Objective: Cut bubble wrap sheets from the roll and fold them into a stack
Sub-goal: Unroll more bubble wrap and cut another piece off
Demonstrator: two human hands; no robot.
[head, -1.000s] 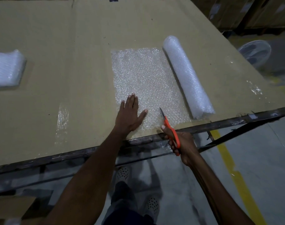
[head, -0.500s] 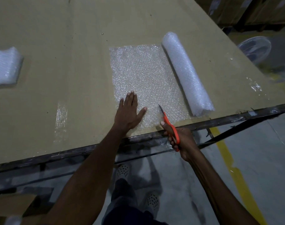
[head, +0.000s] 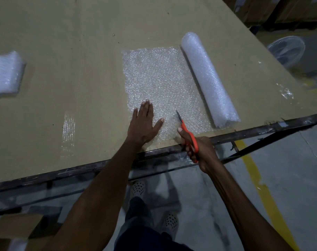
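— Warehouse floor below, grey with one yellow line point(head: 268, 187); what has changed at the near edge of the surface point(head: 81, 109)?

— Very little. The right hand point(head: 199, 149), its fingers curled through the orange handles, has carried the scissors point(head: 185, 130) slightly farther onto the sheet point(head: 161, 78) than a second ago; the blades look nearly closed, tip pointing away. That suggests the cut has just begun at the near edge.

— And the other hand?

— The left hand point(head: 144, 124) has stayed flat on the sheet's near left corner, fingers straight, thumb spread, pinning it down.

— Where is the bubble wrap itself?

— The sheet lies unrolled, still joined to the roll point(head: 208, 78) along its right side.

— Counts?

— One pair of scissors, one sheet, one roll, and one stack point(head: 4, 73) of folded wrap far off at the left. Beyond the surface, one fan point(head: 288, 51).
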